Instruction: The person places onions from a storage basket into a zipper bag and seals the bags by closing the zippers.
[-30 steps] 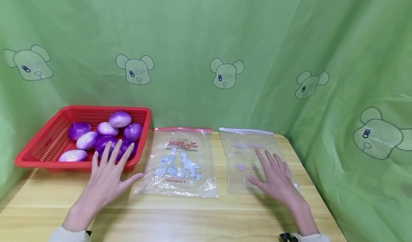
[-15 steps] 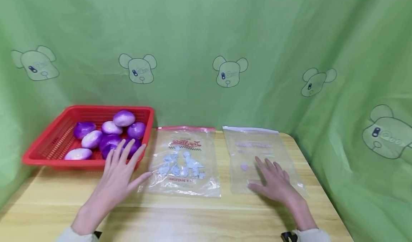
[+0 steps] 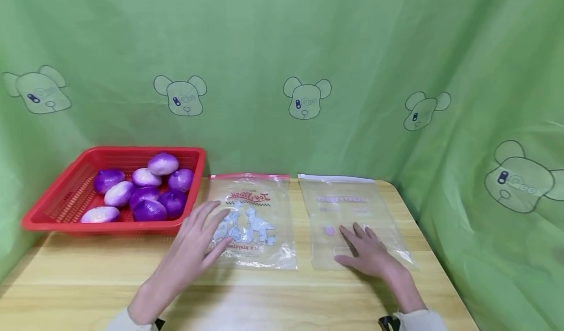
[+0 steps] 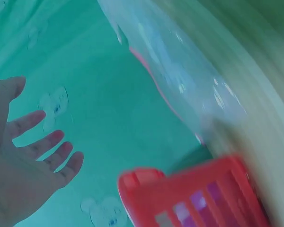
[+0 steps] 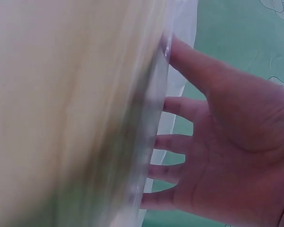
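Note:
My left hand hovers over the left edge of a clear zip bag with a red slider strip and a printed cartoon picture. Its fingers are spread and hold nothing, as the left wrist view also shows. My right hand is low over the near part of a second clear zip bag, which has a white strip and faint pink print. In the right wrist view, that hand's straight fingers reach right to the bag's surface. Both bags lie flat side by side, strips at the far end.
A red plastic basket stands at the table's left, holding several purple onions. The wooden table ends at the right beside a green curtain, which also hangs behind everything.
My left hand has moved right, from in front of the basket to over the left bag's edge. My right hand has drawn back slightly and come lower over the right bag.

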{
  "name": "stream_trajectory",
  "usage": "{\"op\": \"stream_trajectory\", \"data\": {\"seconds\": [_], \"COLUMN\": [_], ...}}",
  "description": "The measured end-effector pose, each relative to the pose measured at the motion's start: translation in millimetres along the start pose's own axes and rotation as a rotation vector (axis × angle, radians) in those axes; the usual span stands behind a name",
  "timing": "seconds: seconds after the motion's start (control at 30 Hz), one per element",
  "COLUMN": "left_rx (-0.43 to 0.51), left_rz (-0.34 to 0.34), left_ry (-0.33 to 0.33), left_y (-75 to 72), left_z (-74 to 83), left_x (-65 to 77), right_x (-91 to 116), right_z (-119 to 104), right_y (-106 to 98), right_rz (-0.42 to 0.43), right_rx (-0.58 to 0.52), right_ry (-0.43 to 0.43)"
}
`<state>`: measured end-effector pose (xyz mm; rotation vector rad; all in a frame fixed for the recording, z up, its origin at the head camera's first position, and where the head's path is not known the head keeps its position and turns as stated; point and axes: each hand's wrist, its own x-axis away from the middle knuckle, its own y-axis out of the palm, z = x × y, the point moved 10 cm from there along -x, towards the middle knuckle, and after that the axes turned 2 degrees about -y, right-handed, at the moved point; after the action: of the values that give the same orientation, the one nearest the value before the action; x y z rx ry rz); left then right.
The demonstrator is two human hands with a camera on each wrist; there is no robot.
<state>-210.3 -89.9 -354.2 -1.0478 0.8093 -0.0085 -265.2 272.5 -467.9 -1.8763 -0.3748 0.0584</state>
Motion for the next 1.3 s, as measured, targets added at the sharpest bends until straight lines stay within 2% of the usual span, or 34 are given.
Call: {"op": "stream_trajectory", "data": {"seconds": [0.17,0.3,0.43,0.6,0.7,0.8,0.93,1.07,1.17,1.3], "left_rx": [0.059,0.125,0.253,0.513,0.601,0.601,0.564,0.587,0.604,0.626], "left_rz": [-0.057,-0.168,-0.307,-0.445,-0.5,-0.55,-0.616,-0.662,-0.666,-0.645], "left_ry": [0.034,0.035,0.021,-0.066,-0.144,-0.204,-0.242,-0.264,-0.295,-0.383], "left_y": [28.6,62.1,98.5,141.6,161.7,176.8,191.1,202.3,210.4,222.5], "left_z": [27.1,48.6,67.1,78.4,80.1,81.9,86.2,91.9,92.7,89.7], "left_x": [-12.8,-29.0,-42.7,-54.6,-61.1,-67.0,-71.8,-75.2,-78.7,-83.2], "right_x": [0.8,1.4,1.1,-0.4,-1.0,0.2,3.6,6.3,7.1,8.2], "right_z": [-0.1,-0.8,-2.4,-6.2,-12.6,-17.0,-16.5,-15.6,-14.5,-11.2], "right_y": [-0.9,-2.1,-3.7,-6.9,-10.1,-12.0,-12.8,-12.9,-13.0,-14.0], "right_rz": [0.028,0.04,0.059,0.11,0.148,0.154,0.118,0.083,0.061,0.047], "right_rx": [0.007,0.002,-0.017,-0.014,0.013,0.022,0.008,-0.016,-0.034,-0.051], "right_ry": [-0.001,-0.009,-0.027,-0.067,-0.119,-0.145,-0.119,-0.106,-0.102,-0.098]}}
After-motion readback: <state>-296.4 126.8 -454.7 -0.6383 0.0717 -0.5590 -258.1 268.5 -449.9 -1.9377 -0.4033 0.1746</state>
